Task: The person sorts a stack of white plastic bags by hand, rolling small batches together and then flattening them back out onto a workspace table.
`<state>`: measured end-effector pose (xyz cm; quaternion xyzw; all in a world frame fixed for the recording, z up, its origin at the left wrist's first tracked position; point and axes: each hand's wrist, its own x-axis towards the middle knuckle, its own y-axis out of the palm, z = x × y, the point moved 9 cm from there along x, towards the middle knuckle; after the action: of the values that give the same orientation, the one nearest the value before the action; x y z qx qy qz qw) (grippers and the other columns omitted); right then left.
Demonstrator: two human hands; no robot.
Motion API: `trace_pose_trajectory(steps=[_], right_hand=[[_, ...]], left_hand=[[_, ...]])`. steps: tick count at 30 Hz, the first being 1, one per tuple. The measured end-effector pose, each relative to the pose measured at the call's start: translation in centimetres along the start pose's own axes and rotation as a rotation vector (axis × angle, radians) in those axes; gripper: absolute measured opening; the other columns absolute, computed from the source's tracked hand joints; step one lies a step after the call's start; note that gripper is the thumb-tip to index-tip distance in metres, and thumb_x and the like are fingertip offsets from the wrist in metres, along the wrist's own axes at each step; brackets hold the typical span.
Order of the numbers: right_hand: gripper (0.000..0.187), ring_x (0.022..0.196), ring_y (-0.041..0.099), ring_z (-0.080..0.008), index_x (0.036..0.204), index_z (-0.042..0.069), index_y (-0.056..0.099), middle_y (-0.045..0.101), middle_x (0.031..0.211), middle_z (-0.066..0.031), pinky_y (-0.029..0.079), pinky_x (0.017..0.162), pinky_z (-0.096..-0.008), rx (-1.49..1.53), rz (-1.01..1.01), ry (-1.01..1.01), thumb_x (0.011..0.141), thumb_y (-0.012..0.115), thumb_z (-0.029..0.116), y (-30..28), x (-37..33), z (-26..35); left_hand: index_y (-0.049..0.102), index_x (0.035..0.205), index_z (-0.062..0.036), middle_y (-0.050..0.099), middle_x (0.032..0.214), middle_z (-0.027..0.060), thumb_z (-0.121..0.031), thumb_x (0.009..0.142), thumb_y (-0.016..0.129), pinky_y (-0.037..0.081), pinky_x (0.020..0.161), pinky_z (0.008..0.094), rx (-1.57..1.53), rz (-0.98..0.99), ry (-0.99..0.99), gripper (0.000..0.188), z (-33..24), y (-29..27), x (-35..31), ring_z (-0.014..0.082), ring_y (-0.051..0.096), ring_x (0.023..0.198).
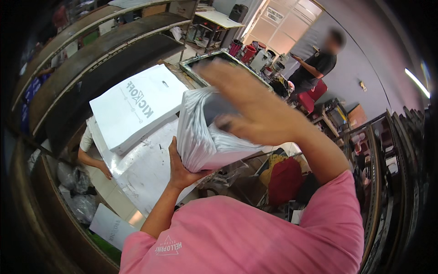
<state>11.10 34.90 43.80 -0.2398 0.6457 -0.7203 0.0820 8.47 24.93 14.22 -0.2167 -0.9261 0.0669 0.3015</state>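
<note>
My left hand (180,168) grips the lower edge of a thick bundle of white plastic bags (197,132), thumb on its near side. The bundle is tilted up off the table, its many layered edges fanned and rippled, with a grey hollow between them. Across the top of that bundle my right hand (255,102) is blurred by motion, its fingers stretched out and its thumb apart. Whether it touches the bags I cannot tell. To the left lies a neat pile of white bags (123,107), grey print and a handle cut-out on the top one.
The pile rests on a white worktable (146,176). Another person's hand (106,170) touches its left edge. Beyond stand a framed screen (194,64) and several ink pots (248,54). A person in black (317,64) stands far right. Racks (372,160) flank both sides.
</note>
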Motion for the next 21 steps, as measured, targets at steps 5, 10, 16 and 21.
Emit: trace_pose_trajectory(steps=[5, 10, 16, 21], right_hand=[[0.081, 0.147, 0.037, -0.0416, 0.156, 0.004, 0.042, 0.035, 0.162, -0.0271, 0.027, 0.122, -0.0520, -0.090, 0.076, -0.068, 0.097, 0.057, 0.057, 1.6, -0.3, 1.2], [0.085, 0.147, 0.038, -0.0382, 0.157, 0.003, 0.039, 0.036, 0.161, -0.0259, 0.025, 0.122, -0.0507, 0.102, -0.025, -0.087, 0.097, 0.055, 0.061, -2.5, 0.3, 0.1], [0.093, 0.152, 0.031, -0.0397, 0.160, 0.004, 0.033, 0.035, 0.162, -0.0261, 0.023, 0.124, -0.0542, 0.114, -0.101, -0.144, 0.096, 0.050, 0.070, -3.9, 0.9, 0.1], [0.093, 0.154, 0.028, -0.0377, 0.162, 0.003, 0.029, 0.032, 0.164, -0.0243, 0.019, 0.126, -0.0506, 0.071, 0.020, -0.117, 0.098, 0.046, 0.069, -2.3, 0.5, 0.0]], left_hand=[[0.007, 0.160, 0.0053, 0.037, 0.146, 0.0248, -0.047, 0.049, 0.104, 0.037, 0.113, 0.0532, -0.055, -0.012, -0.032, 0.156, 1.2, 0.4, -0.7, 0.0424, 0.043, 0.135], [0.006, 0.161, 0.0044, 0.036, 0.148, 0.0240, -0.047, 0.048, 0.104, 0.037, 0.114, 0.0525, -0.064, -0.013, -0.039, 0.158, 1.9, 0.0, -0.7, 0.0415, 0.043, 0.136], [0.004, 0.161, 0.0039, 0.036, 0.150, 0.0233, -0.047, 0.046, 0.105, 0.036, 0.116, 0.0511, -0.049, 0.034, -0.080, 0.162, 4.0, 0.4, -1.2, 0.0404, 0.042, 0.138], [0.003, 0.162, 0.0036, 0.033, 0.153, 0.0243, -0.049, 0.044, 0.105, 0.034, 0.118, 0.0513, 0.025, 0.043, -0.062, 0.165, 4.1, 0.8, -1.2, 0.0413, 0.040, 0.141]])
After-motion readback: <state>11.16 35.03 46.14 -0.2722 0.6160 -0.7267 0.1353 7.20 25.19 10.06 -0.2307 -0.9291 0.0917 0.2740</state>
